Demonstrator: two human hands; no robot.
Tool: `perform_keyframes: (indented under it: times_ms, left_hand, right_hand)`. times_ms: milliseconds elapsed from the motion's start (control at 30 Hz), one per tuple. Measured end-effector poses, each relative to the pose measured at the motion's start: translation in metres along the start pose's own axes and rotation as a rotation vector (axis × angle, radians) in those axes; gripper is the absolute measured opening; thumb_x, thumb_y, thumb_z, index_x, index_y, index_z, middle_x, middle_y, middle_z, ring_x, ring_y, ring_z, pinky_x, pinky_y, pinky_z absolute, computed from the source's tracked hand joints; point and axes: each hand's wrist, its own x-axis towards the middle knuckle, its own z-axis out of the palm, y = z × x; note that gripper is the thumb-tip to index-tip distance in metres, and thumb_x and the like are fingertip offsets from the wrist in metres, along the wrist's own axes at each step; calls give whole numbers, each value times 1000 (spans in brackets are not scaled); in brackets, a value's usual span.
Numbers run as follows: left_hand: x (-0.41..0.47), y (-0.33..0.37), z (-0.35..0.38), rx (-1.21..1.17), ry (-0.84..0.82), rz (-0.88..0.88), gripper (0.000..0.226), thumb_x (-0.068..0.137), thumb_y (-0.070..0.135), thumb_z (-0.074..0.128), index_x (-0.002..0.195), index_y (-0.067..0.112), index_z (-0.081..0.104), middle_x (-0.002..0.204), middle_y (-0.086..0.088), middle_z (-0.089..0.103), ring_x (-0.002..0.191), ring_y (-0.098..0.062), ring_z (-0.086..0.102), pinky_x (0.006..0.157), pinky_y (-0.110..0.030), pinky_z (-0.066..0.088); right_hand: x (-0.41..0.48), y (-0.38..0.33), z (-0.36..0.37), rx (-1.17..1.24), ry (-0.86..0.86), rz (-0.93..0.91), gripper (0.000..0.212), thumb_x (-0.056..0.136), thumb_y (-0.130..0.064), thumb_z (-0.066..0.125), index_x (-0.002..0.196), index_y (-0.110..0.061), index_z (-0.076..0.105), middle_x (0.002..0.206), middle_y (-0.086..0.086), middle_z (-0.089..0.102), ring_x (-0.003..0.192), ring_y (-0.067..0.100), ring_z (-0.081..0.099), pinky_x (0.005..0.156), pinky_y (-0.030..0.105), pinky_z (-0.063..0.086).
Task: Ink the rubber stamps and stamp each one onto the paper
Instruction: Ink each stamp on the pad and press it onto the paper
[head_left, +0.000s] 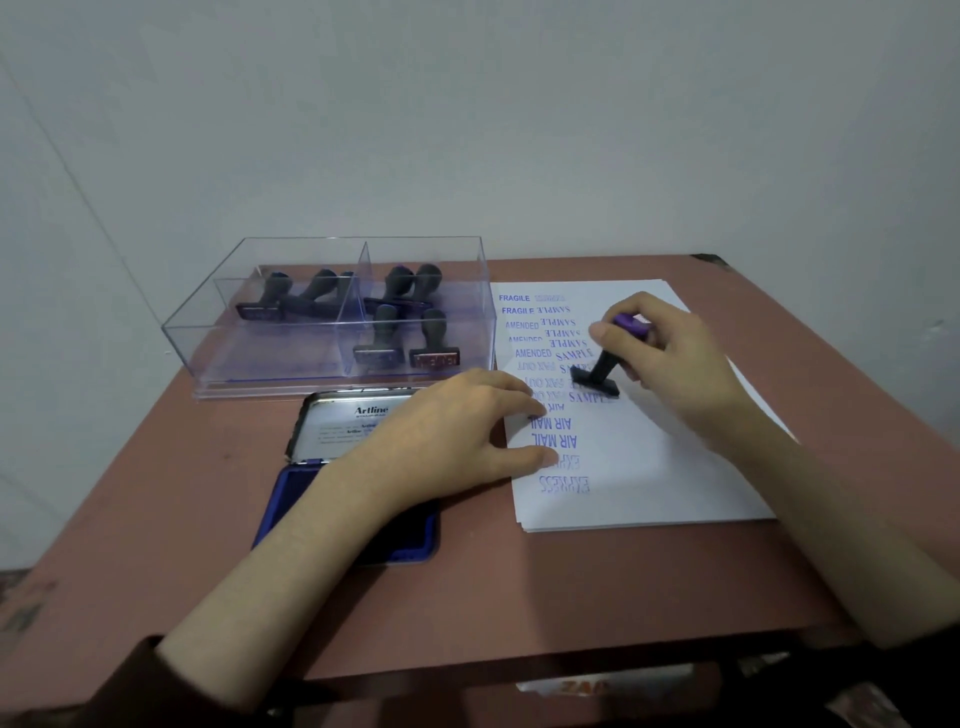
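While my right hand (670, 358) grips the stamp (602, 370) by its purple handle, its base tilts at the paper (649, 467) just below those fingers. My left hand (457, 436) lies flat, fingertips (530, 402) on the paper's edge.

Table (571, 597) w/ reddish-brown top is seen from the front; faint scuffs are seen on its surface, and a dark chipped corner (706, 258) at far right. Clear plastic box (332, 242) is set on far-left part of table, close to wall (467, 130). Box is split by a clear divider (358, 306) into 2 compartments, left & right. Wall is plain, pale grey, w/ a faint slanted line at left. Under table's front edge a white item (597, 686) w/ orange lettering is partly seen, too blurred to be read. Floor (21, 603) is glimpsed at lower left.
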Motion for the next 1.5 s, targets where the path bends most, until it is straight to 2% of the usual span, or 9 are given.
perform_keyframes:
  times_ms: [67,200,333,500,600,733,1067,1367,1500]
  left_hand:
    - [0,0,0,-16,17,9,48,83,55,55,123,27,59,131,13,52,120,-4,44,100,-31,39]
    - [-6,-6,-8,-60,141,19,53,84,55,40,114,20,64,119,8,62,110,-8,53,94,-28,43]
    - [-28,-20,-24,-54,276,-41,43,85,47,43,107,19,68,109,7,66,101,-10,57,88,-24,40]
    - [-63,-48,-35,7,384,-170,29,87,35,50,101,20,70,101,8,66,95,-11,56,82,-25,42]
    - [-79,-64,-38,58,413,-227,29,85,33,50,99,18,70,98,3,67,92,-17,56,78,-24,38]
    - [-90,-77,-34,63,406,-281,27,84,30,52,100,17,70,96,1,66,90,-21,56,79,-32,42]
    - [-91,-85,-27,29,444,-273,17,86,19,59,99,15,70,97,1,64,89,-18,54,78,-25,40]
    - [-90,-86,-24,78,461,-231,15,85,16,59,94,12,71,99,1,63,91,-21,55,77,-36,46]
    - [-89,-86,-24,91,466,-220,16,84,15,59,93,11,72,99,-1,64,91,-23,56,76,-38,47]
  right_hand:
    - [1,-3,-5,144,39,74,19,86,-28,65,81,-10,58,57,0,45,54,14,38,58,28,31]
    - [-3,-20,-6,246,26,77,13,87,-25,64,86,-12,60,55,-2,47,48,8,40,54,22,33]
    - [-16,-45,12,269,-133,6,5,85,-24,66,83,-22,63,55,-2,50,49,8,43,50,13,36]
    - [-38,-75,51,310,-326,-72,13,84,-26,67,84,-15,61,61,-3,56,55,10,48,54,17,38]
    - [-47,-88,73,260,-403,-161,12,83,-24,68,88,-16,61,69,-2,60,61,10,52,58,18,41]
    - [-57,-94,92,146,-455,-252,10,83,-28,68,90,-23,61,80,-1,65,72,19,59,66,25,48]
    - [-64,-96,103,-98,-489,-429,14,83,-34,66,83,-25,56,63,7,59,57,19,46,54,22,35]
    - [-63,-98,109,-123,-484,-489,17,82,-27,69,79,-30,52,56,5,53,56,19,45,53,17,33]
    - [-61,-97,111,-132,-495,-495,14,82,-26,68,79,-23,55,58,6,54,57,20,45,55,20,34]
